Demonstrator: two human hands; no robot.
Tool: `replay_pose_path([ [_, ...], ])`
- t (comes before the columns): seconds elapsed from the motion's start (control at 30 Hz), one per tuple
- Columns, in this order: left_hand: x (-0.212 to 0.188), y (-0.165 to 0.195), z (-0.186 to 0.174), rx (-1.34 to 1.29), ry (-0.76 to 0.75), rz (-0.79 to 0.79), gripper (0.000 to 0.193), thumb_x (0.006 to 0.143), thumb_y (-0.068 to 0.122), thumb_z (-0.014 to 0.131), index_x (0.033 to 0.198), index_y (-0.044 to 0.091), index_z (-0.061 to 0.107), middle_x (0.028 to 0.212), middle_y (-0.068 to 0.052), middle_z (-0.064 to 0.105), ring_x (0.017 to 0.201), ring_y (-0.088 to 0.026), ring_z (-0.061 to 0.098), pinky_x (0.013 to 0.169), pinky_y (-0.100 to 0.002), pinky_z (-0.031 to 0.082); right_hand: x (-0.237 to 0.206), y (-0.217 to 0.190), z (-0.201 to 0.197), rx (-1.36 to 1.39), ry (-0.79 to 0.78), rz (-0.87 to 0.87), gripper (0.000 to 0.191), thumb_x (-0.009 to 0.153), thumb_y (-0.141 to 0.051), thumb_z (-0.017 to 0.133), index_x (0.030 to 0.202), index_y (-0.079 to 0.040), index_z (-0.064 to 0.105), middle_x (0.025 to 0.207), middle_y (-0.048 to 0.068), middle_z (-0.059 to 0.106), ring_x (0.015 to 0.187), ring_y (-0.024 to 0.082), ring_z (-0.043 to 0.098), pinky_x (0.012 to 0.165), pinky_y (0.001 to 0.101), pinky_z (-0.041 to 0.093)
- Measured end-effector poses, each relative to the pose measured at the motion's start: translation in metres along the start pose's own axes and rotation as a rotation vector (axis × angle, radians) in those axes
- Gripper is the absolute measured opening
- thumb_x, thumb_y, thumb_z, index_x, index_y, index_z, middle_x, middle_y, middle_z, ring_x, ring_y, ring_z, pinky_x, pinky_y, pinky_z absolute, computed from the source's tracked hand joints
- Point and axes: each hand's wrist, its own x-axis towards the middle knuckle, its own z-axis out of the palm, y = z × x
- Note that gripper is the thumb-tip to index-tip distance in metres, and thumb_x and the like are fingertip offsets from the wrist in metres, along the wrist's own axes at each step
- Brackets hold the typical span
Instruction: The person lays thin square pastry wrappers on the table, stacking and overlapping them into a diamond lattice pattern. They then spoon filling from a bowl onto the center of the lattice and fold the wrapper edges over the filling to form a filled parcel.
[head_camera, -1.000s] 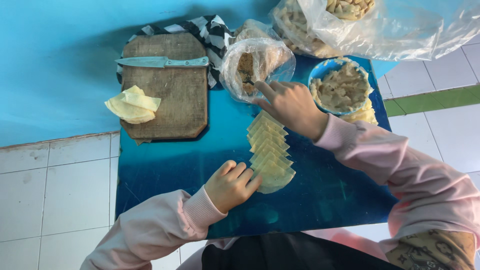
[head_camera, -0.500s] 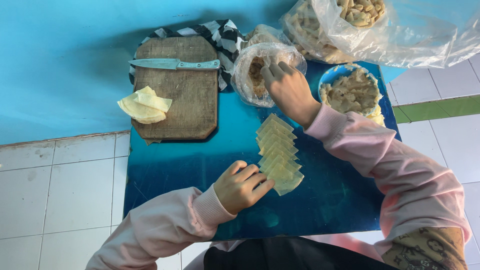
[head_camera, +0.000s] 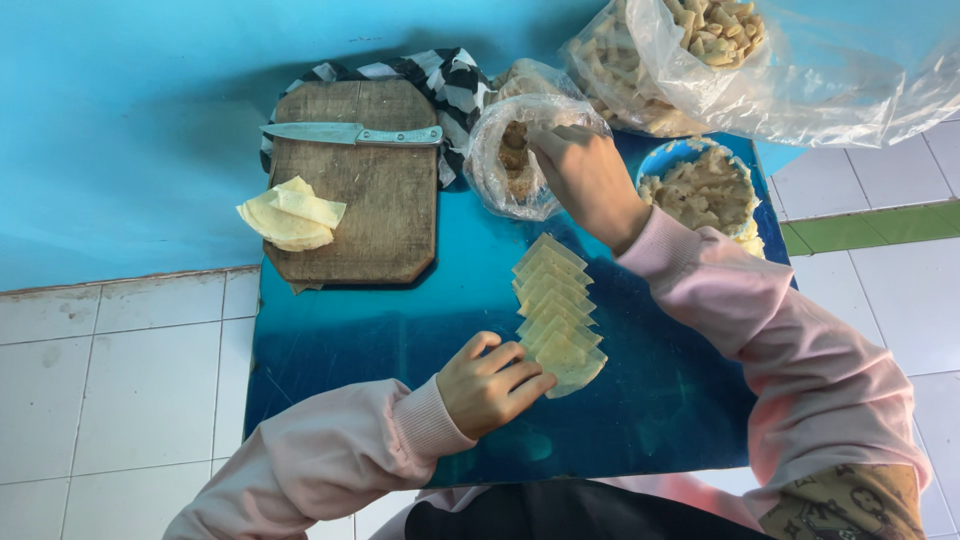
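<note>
A fanned row of thin, pale-yellow wrapper sheets (head_camera: 553, 312) (too overlapped to count) lies on the glossy blue table (head_camera: 350, 340). The left hand (head_camera: 490, 385) presses loosely curled fingers on its near end. The right hand (head_camera: 590, 180) reaches into a crinkled clear plastic bag (head_camera: 500, 175); its grip cannot be told. One knife (head_camera: 350, 133) rests on one worn wooden board (head_camera: 355, 200).

The right hand (head_camera: 590, 180) dips into the clear bag (head_camera: 520, 150), and its fingertips are lost behind the crumpled plastic — whether they pinch anything cannot be told. Above the bag, the large plastic sack (head_camera: 760, 70) runs off the top edge. Behind the wooden board (head_camera: 355, 190), the striped cloth (head_camera: 450, 80) is mostly covered.
</note>
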Motion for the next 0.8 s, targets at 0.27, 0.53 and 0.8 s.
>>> replay_pose_path([
  [0.27, -0.001, -0.006, 0.011, 0.024, 0.005, -0.007, 0.017, 0.095, 0.021, 0.071, 0.112, 0.019, 0.073, 0.102, 0.004, 0.071, 0.099, -0.015, 0.064, 0.092, -0.038, 0.043, 0.001, 0.006, 0.018, -0.019, -0.029, 0.085, 0.012, 0.101, -0.013, 0.066, 0.102, -0.002, 0.072, 0.079, 0.019, 0.069, 0.072, 0.037, 0.069, 0.067, 0.0447, 0.055],
  [0.53, -0.016, 0.02, 0.02, 0.08, 0.051, 0.001, 0.013, 0.093, 0.02, 0.072, 0.105, 0.02, 0.074, 0.099, 0.006, 0.07, 0.098, -0.014, 0.064, 0.093, -0.036, 0.042, -0.019, -0.011, 0.007, 0.178, 0.107, 0.143, 0.012, 0.094, -0.007, 0.071, 0.102, 0.0, 0.077, 0.08, 0.016, 0.073, 0.07, 0.029, 0.073, 0.067, 0.0353, 0.058],
  [0.8, -0.015, 0.018, 0.022, 0.065, 0.059, 0.003, 0.012, 0.093, 0.018, 0.072, 0.105, 0.019, 0.074, 0.1, 0.006, 0.072, 0.1, -0.014, 0.065, 0.093, -0.034, 0.043, -0.018, -0.005, 0.004, 0.567, 0.007, 0.421, 0.016, 0.098, -0.009, 0.068, 0.103, 0.001, 0.079, 0.079, 0.007, 0.078, 0.065, 0.01, 0.073, 0.059, 0.0232, 0.059],
])
